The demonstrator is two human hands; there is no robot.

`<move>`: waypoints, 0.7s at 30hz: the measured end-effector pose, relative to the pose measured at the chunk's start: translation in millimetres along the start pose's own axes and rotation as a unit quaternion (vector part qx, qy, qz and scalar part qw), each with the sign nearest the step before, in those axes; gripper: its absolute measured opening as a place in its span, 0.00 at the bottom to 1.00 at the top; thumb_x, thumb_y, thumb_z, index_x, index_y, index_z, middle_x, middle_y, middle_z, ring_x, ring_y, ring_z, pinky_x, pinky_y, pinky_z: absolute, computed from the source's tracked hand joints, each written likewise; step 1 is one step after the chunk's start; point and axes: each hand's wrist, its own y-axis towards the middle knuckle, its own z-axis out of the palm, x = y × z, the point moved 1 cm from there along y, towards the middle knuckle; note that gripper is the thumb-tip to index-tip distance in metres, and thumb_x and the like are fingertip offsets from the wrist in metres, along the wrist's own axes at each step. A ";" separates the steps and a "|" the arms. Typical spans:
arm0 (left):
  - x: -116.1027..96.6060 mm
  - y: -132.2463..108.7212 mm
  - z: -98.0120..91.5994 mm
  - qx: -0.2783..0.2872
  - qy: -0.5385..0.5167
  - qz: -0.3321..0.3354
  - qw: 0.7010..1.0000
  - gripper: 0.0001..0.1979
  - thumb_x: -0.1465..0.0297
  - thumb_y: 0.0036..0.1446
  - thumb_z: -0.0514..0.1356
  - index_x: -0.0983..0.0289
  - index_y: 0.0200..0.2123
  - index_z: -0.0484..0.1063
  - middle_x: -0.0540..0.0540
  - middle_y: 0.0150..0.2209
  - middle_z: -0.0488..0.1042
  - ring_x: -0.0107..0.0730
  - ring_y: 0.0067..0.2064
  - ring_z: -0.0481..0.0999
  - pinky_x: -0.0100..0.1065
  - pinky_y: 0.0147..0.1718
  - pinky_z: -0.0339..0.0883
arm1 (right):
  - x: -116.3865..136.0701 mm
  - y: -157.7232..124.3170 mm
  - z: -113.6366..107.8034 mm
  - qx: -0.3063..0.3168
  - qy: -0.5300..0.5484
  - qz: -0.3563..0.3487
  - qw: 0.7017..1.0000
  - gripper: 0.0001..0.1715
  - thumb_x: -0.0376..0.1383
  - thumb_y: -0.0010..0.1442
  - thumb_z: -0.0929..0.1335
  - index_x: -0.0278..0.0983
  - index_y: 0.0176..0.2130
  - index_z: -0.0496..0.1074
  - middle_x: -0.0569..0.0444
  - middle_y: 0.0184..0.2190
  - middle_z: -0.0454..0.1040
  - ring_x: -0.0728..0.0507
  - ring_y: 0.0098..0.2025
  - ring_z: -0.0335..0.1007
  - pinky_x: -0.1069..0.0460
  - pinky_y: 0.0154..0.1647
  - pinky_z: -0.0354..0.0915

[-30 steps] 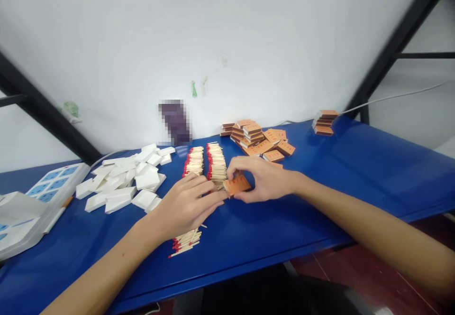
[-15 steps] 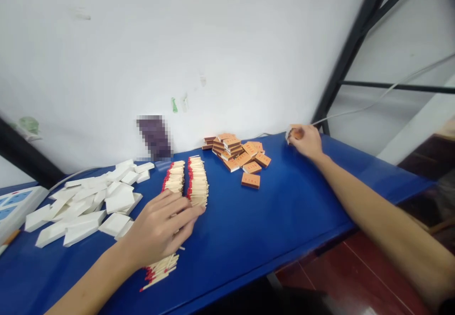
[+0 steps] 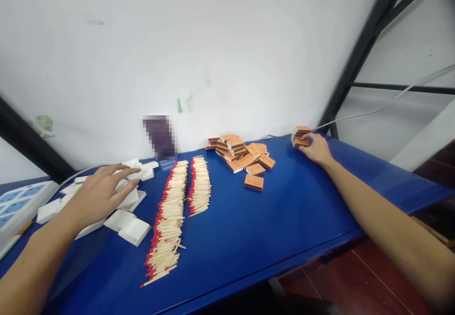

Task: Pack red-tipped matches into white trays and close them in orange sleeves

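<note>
My left hand (image 3: 103,191) hovers over a heap of white matchbox trays (image 3: 135,232), its fingers apart with nothing visible between them. To its right lie two long rows of red-tipped matches, a longer row (image 3: 170,210) and a shorter row (image 3: 200,184). Far off on the right, my right hand (image 3: 316,150) has its thumb and fingers closed on an orange matchbox (image 3: 302,142) low against the wall. More orange boxes (image 3: 303,129) are stacked just above it. Part of the grip is hidden by the fingers.
Orange matchboxes (image 3: 245,160) form a loose pile against the wall, with one box (image 3: 254,182) lying nearer. At left is a white power strip (image 3: 21,201) with blue panels. A pixelated dark item (image 3: 160,137) leans on the wall. Black metal posts (image 3: 350,63) frame the blue table (image 3: 227,248).
My left hand has moved left from the match rows to the white trays, uncovering the matches. My right hand has shifted slightly lower on the small stack of matchboxes. The view has turned a little.
</note>
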 end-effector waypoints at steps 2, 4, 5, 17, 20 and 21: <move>2.5 -1.5 6.8 0.039 -0.021 -0.021 0.999 0.23 0.56 0.69 0.49 0.62 0.57 0.71 0.61 0.55 0.75 0.52 0.57 0.72 0.54 0.56 0.65 | -1.6 -0.6 -2.0 0.000 -0.013 0.012 1.000 0.19 0.39 0.62 0.73 0.34 0.51 0.73 0.44 0.53 0.73 0.38 0.52 0.71 0.41 0.54 0.69; 0.6 -1.4 12.9 0.066 -0.029 -0.027 0.997 0.26 0.54 0.67 0.49 0.64 0.56 0.73 0.63 0.56 0.74 0.54 0.57 0.72 0.55 0.57 0.64 | -2.6 -1.4 -4.6 0.005 -0.019 0.026 0.999 0.17 0.41 0.70 0.67 0.38 0.55 0.71 0.46 0.55 0.71 0.42 0.51 0.72 0.43 0.51 0.72; -0.5 -1.1 15.4 0.069 -0.027 -0.031 0.997 0.27 0.53 0.65 0.51 0.64 0.55 0.74 0.64 0.55 0.75 0.56 0.56 0.72 0.56 0.56 0.64 | -2.7 -1.9 -5.6 0.008 -0.019 0.031 0.999 0.15 0.41 0.70 0.66 0.40 0.54 0.72 0.46 0.56 0.71 0.42 0.51 0.72 0.44 0.52 0.72; -21.8 5.7 0.3 0.028 -0.041 -0.026 0.998 0.26 0.52 0.64 0.51 0.64 0.51 0.76 0.63 0.51 0.77 0.53 0.54 0.72 0.52 0.56 0.63 | 52.5 -20.8 -30.9 -0.128 0.093 -0.054 0.986 0.06 0.28 0.54 0.68 0.38 0.34 0.69 0.39 0.38 0.75 0.36 0.40 0.71 0.43 0.47 0.65; -36.9 -2.1 -13.0 0.026 -0.068 0.025 0.997 0.19 0.57 0.65 0.51 0.60 0.42 0.78 0.57 0.45 0.79 0.44 0.50 0.74 0.45 0.53 0.66 | 99.4 -40.1 -37.9 -0.122 0.143 -0.157 0.970 0.05 0.31 0.55 0.66 0.39 0.36 0.69 0.45 0.32 0.75 0.39 0.33 0.71 0.45 0.41 0.67; -41.8 -10.2 -17.3 0.017 -0.079 0.062 0.995 0.18 0.60 0.65 0.51 0.61 0.39 0.78 0.57 0.44 0.79 0.44 0.48 0.74 0.45 0.51 0.67 | 116.1 -49.5 -39.4 -0.107 0.155 -0.196 0.962 0.05 0.32 0.55 0.66 0.39 0.35 0.70 0.47 0.30 0.75 0.40 0.32 0.72 0.45 0.41 0.67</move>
